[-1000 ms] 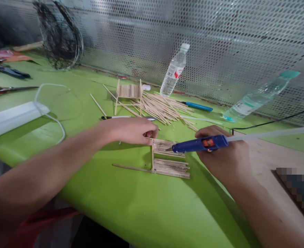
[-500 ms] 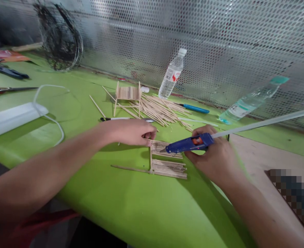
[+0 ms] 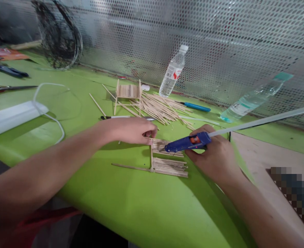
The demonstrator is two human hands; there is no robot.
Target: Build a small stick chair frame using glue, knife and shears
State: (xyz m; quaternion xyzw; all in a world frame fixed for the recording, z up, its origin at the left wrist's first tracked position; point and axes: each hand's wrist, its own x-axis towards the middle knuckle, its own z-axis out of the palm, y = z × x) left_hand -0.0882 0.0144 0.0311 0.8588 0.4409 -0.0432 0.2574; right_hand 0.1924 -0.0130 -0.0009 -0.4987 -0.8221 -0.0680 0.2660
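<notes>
A small frame of wooden sticks [image 3: 167, 162] lies flat on the green table [image 3: 131, 203], just below centre. The left hand [image 3: 131, 130], at its 10 o'clock, pinches the frame's upper corner with fingers pressed together. The right hand [image 3: 215, 156], at 3 o'clock, is wrapped around a blue glue gun [image 3: 186, 143], nozzle over the frame. A pile of loose sticks [image 3: 162, 108] lies at 12 o'clock.

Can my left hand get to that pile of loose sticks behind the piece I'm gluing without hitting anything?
Probably yes. The left hand rests at the glued frame, and the stick pile lies just beyond it on the green table. Only a thin tool lies flat between them, easy to pass over.
</notes>
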